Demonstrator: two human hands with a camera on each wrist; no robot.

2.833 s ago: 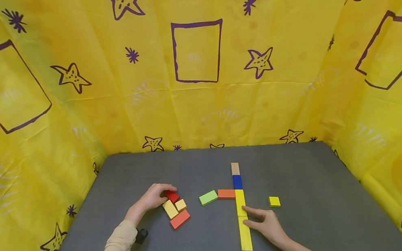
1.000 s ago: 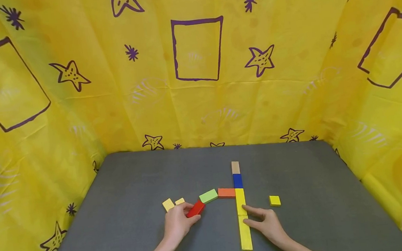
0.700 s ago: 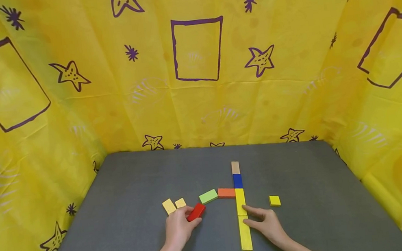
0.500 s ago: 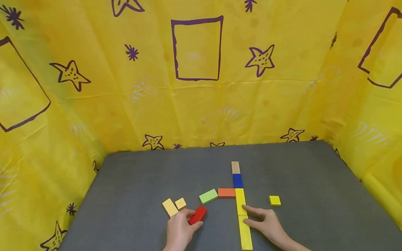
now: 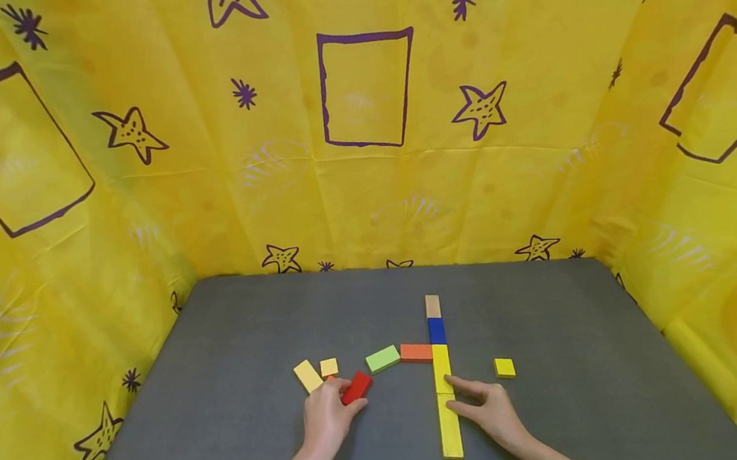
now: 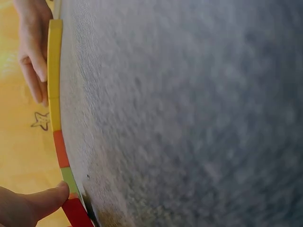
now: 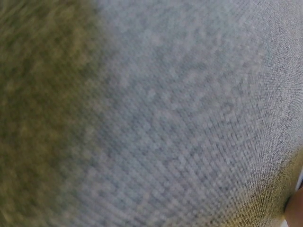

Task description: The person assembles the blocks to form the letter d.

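Note:
My left hand (image 5: 325,420) pinches a red block (image 5: 358,386) between thumb and fingers, a short gap from the light green block (image 5: 383,359). In the left wrist view the thumb (image 6: 47,200) presses on the red block's side. A cream oblong block (image 5: 307,376) and a small cream block (image 5: 329,367) lie just beyond this hand, whose fingers mostly hide an orange-red block (image 5: 331,377). My right hand (image 5: 493,413) holds index finger and thumb against the right side of two yellow blocks (image 5: 450,431) laid end to end, near their joint.
Beyond the yellow blocks, a blue block (image 5: 436,331) and a tan block (image 5: 433,306) continue the line. An orange block (image 5: 416,352) joins it from the left, touching the green one. A yellow cube (image 5: 504,368) sits to the right. Yellow cloth (image 5: 366,208) borders the grey table (image 5: 539,309).
My left hand took the red block from the left cluster, brought it to the green block's end, then drew it back. The small cream block has turned and shifted slightly away. My right hand stays put.

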